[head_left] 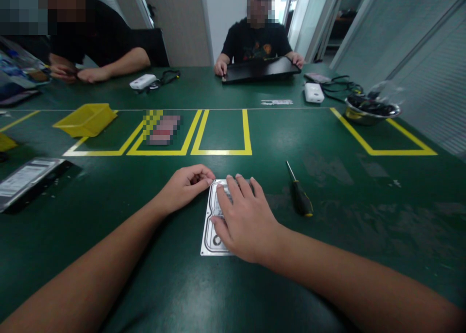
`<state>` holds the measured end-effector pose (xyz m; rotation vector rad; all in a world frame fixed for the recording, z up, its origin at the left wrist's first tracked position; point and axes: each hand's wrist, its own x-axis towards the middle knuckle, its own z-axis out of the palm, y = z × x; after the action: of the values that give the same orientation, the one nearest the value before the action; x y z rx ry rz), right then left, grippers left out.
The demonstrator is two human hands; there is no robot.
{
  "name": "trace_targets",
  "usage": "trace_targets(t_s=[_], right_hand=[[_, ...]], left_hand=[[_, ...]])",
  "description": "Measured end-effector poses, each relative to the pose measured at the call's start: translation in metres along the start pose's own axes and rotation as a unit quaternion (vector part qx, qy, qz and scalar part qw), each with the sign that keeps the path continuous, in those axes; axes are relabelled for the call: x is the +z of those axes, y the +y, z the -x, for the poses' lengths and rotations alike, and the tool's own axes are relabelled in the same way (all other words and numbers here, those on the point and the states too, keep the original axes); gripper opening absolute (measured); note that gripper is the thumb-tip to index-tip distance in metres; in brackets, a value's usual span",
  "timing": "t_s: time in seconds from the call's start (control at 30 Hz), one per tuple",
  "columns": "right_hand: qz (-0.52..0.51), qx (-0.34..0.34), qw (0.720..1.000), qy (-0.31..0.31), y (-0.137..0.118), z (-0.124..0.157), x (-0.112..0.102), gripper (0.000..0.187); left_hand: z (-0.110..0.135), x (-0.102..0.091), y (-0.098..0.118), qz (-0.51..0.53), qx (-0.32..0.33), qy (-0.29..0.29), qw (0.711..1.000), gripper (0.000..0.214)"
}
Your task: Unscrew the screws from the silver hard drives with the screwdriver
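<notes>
A silver hard drive [210, 241] lies label side up on the green table in front of me; its thickness does not show. My right hand [247, 216] rests flat over it, fingers spread, hiding most of its right side. At the drive's top left corner is my left hand [187, 187], its fingers curled and thumb and forefinger pinched together. Whether that pinch holds the corner or something small, I cannot make out. To the right of my hands lies a screwdriver [301, 197] with a black and yellow handle, its shaft pointing away from me.
Yellow tape [222, 153] marks rectangles on the table. A yellow bin [87, 120] stands left, beyond a larger drive-like unit [31, 177]. A metal bowl [372, 110] of dark parts sits far right. Across the table, one person holds a black panel [262, 72]; another sits at left.
</notes>
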<state>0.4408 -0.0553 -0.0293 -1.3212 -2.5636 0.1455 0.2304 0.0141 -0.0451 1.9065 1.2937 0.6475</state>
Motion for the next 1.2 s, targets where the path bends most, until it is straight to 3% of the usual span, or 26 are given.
trace_targets(t_s=[1.2], right_hand=[[0.007,-0.006,1.000,0.004,-0.0002,0.0000,0.0007,0.062]], left_hand=[[-0.0005,0.0000,-0.0032,-0.012,0.013,0.007,1.000,0.022]])
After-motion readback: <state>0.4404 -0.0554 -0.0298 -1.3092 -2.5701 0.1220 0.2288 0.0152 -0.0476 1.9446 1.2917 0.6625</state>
